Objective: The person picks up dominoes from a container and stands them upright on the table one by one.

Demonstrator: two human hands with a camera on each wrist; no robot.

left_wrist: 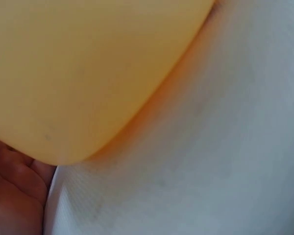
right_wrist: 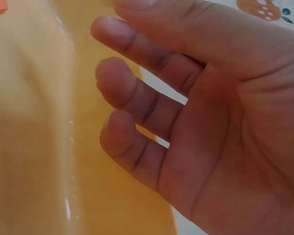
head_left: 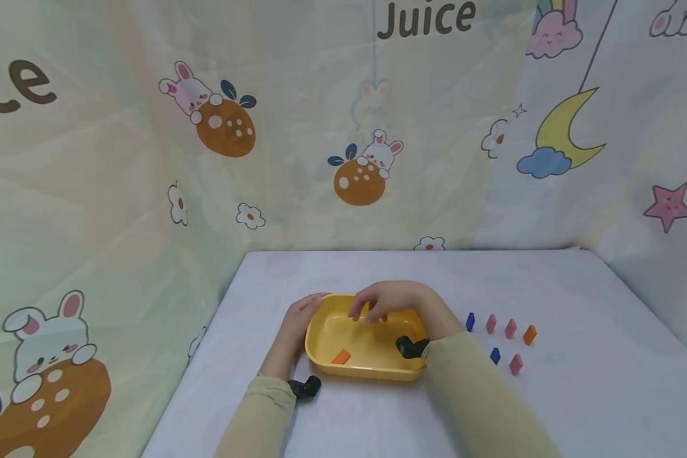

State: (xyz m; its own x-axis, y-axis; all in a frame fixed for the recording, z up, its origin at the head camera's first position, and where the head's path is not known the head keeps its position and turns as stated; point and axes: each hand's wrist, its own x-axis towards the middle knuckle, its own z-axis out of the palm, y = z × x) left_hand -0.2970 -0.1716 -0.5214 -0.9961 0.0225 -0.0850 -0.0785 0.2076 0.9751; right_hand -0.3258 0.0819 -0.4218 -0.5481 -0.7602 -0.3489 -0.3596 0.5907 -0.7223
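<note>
A shallow yellow tray [head_left: 366, 371] with rounded corners stands on the white-covered table. My left hand [head_left: 298, 322] holds its left side, with the fingertips at the far left corner; in the left wrist view part of that hand [left_wrist: 17, 188] shows past the tray's edge, its fingers largely hidden. Above the tray's far side hovers my right hand [head_left: 394, 300], palm down in the head view. The right wrist view shows its fingers [right_wrist: 120, 83] loosely bent and spread, with nothing seen between them. A small flat orange block [head_left: 341, 357] lies inside the tray, near its front left.
Right of the tray, small blocks stand in two rows: blue [head_left: 471, 322], pink [head_left: 491, 324] and orange [head_left: 529, 334] ones behind, a blue [head_left: 495, 355] and a pink one [head_left: 516, 364] in front. A printed cloth [head_left: 298, 178] hangs behind the table.
</note>
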